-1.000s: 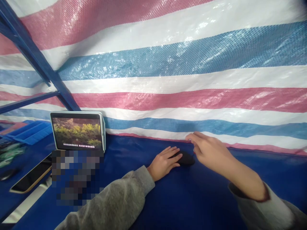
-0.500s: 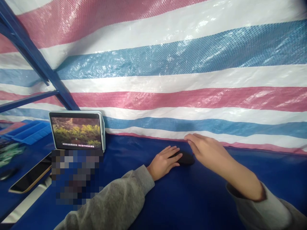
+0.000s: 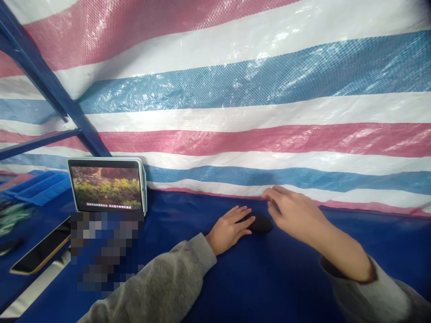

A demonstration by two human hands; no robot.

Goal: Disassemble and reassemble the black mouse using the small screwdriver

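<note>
My left hand (image 3: 232, 229) lies palm down with its fingers stretched out over a black rounded object (image 3: 261, 223) on the blue table surface. The fingers cover the left part of this object, and I cannot tell its exact kind. Just above its right end is my right hand (image 3: 289, 208), raised slightly, the wrist bent. Its thumb and forefinger come together in a pinch, with the other fingers curled. Whatever may be between the fingertips is too small or hidden to make out.
A tablet (image 3: 106, 186) in a pale case stands at the left, playing a video. Before it is a blurred-out patch (image 3: 104, 246). A phone (image 3: 42, 246), blue tray (image 3: 42, 186) and green items (image 3: 13, 219) lie farther left. Striped sheeting (image 3: 235, 141) hangs behind, beside a blue frame (image 3: 50, 85).
My right hand has shifted very slightly, its fingertips a touch to the right. My left hand stays on the black object. The view has moved a little.
</note>
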